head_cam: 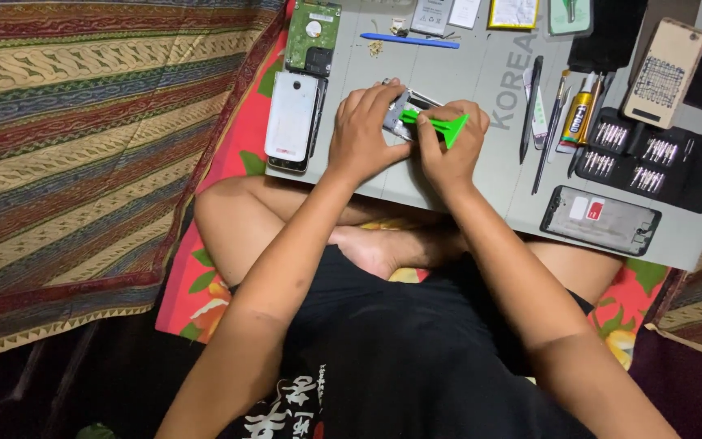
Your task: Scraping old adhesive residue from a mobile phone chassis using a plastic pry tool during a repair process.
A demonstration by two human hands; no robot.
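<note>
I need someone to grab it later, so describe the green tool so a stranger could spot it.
On the grey work mat, look where the two hands meet over an opened phone. The right hand holds a bright green plastic pry tool, the only green, wedge-shaped thing among dark slim tools.

One camera sits on my head, facing steeply down, close over my lap, my forearms and the grey work mat (465, 73).

Both forearms reach toward twelve o'clock; left hand (361, 130) lies curled palm-down, right hand (451, 146) beside it, fingers pinched shut.
</note>
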